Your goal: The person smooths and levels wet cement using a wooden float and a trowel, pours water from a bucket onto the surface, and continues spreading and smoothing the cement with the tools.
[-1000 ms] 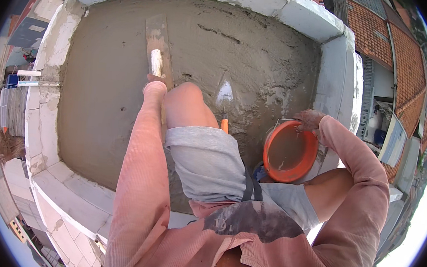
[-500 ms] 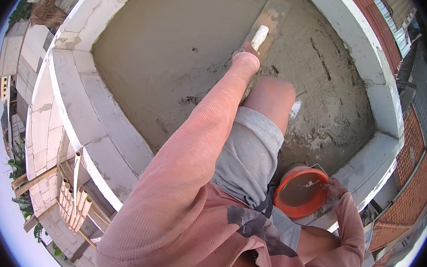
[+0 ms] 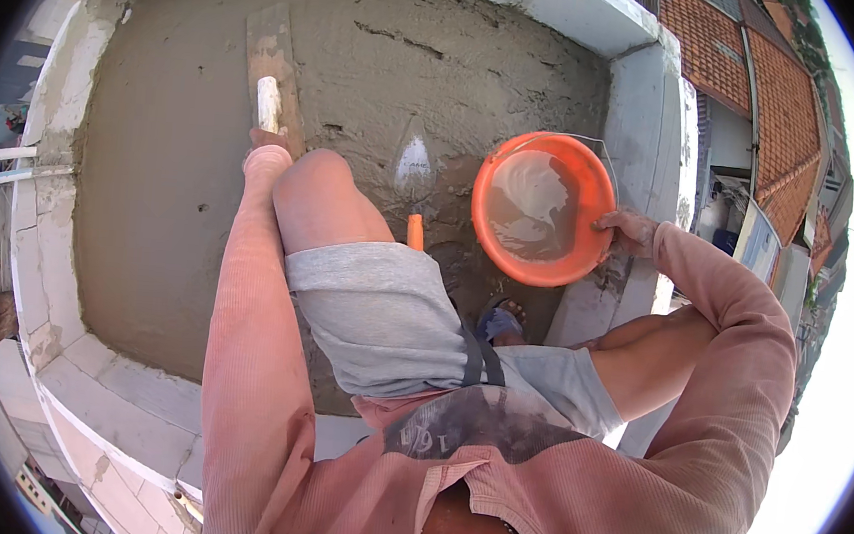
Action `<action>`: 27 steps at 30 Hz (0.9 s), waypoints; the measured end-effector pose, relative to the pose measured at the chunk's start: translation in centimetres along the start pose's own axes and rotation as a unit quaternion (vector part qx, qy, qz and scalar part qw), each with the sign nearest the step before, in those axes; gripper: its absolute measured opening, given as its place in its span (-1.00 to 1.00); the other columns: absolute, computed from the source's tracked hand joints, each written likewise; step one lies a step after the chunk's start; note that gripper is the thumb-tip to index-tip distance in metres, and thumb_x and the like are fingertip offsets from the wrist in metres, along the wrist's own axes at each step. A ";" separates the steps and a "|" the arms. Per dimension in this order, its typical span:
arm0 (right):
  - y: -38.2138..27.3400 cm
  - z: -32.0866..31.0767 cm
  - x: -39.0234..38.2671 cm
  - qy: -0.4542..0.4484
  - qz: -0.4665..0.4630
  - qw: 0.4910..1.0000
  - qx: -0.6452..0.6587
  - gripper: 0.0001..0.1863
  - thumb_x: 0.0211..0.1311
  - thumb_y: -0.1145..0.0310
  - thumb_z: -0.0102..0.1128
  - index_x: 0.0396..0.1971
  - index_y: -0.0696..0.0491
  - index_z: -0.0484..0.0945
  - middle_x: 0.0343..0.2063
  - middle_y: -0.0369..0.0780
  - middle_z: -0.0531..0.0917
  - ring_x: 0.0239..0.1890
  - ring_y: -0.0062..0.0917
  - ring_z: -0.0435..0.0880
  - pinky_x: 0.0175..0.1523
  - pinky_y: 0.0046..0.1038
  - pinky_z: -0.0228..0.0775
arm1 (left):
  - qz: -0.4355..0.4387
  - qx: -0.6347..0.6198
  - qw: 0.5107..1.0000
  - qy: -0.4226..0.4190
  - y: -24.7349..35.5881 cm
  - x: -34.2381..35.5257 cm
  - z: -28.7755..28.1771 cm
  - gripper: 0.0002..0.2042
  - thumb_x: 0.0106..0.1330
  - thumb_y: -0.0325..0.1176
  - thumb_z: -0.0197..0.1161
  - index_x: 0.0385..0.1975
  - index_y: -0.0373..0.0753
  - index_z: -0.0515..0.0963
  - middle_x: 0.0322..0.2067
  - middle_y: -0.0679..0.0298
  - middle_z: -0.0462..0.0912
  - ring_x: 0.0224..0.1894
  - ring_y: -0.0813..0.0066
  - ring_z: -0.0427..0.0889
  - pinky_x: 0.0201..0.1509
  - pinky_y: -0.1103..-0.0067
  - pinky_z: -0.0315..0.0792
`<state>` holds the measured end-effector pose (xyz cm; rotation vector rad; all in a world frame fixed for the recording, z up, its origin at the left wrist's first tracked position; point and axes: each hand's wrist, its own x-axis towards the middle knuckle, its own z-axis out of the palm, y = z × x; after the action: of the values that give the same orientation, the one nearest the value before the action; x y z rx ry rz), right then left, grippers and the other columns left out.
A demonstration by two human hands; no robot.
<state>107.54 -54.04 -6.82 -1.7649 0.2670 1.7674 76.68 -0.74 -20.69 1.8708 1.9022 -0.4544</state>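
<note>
My left hand (image 3: 269, 138) is closed round the near end of the pale handle of a long wooden float (image 3: 270, 42). The float's board lies flat on wet grey mortar (image 3: 158, 186); the sleeve cuff partly covers the hand. On the right, my right hand (image 3: 628, 231) grips the rim of an orange bucket (image 3: 537, 274). Murky grey water (image 3: 527, 210) stands inside it, and its wire handle is folded toward the far right. Between the two hands a pointed trowel (image 3: 415, 166) with an orange grip rests on the mortar.
A low wall of pale blocks (image 3: 645, 114) surrounds the mortar bed. My bent knee (image 3: 313, 183) is beside the float, and a sandalled foot (image 3: 501, 318) stands below the bucket. Tiled roofs (image 3: 734, 60) lie beyond the wall at the right.
My view has swung to the right, bringing the bucket nearer the middle and the trowel into plain sight. The bucket appears lifted or shifted forward; both hands keep their holds.
</note>
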 end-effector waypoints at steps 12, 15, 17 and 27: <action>-9.0 2.4 -6.4 0.113 -0.247 0.927 0.260 -0.77 0.30 0.27 0.02 -0.21 0.11 0.48 -0.24 -0.18 0.62 -0.29 -0.48 0.65 -0.13 -0.39 0.57 | -0.013 -0.024 1.000 -0.009 -0.2 2.4 2.1 -0.37 0.25 0.07 0.22 0.17 -0.17 0.21 0.08 -0.11 0.50 0.16 -0.11 0.46 0.22 0.11 0.33; -13.6 1.9 -6.6 0.137 -0.306 0.883 0.327 -0.78 0.33 0.31 -0.01 -0.18 0.15 0.45 -0.24 -0.16 0.61 -0.28 -0.47 0.65 -0.07 -0.37 0.58 | -0.031 -0.017 0.999 0.015 -1.0 4.3 2.6 -0.37 0.24 0.06 0.24 0.17 -0.17 0.19 0.07 -0.10 0.51 0.14 -0.11 0.49 0.21 0.11 0.34; -16.6 1.1 -6.7 0.137 -0.335 0.864 0.349 -0.78 0.34 0.34 -0.03 -0.15 0.17 0.42 -0.24 -0.14 0.61 -0.30 -0.46 0.66 -0.07 -0.35 0.59 | -0.020 -0.029 0.999 0.009 -1.3 4.9 3.1 -0.37 0.24 0.06 0.24 0.15 -0.18 0.18 0.06 -0.11 0.52 0.13 -0.11 0.50 0.19 0.10 0.34; -28.4 -6.9 -1.3 0.140 -0.436 0.739 0.494 -0.80 0.37 0.45 -0.07 -0.22 0.32 0.40 -0.29 -0.05 0.58 -0.31 -0.32 0.66 0.00 -0.25 0.63 | -0.008 -0.039 0.999 -0.010 0.4 1.1 1.6 -0.39 0.24 0.02 0.23 0.12 -0.24 0.19 0.02 -0.15 0.53 0.10 -0.15 0.51 0.16 0.08 0.35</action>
<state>128.77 -35.84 1.76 -1.0126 0.3335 0.4558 77.22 -0.62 -22.59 1.7964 1.8953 -0.3949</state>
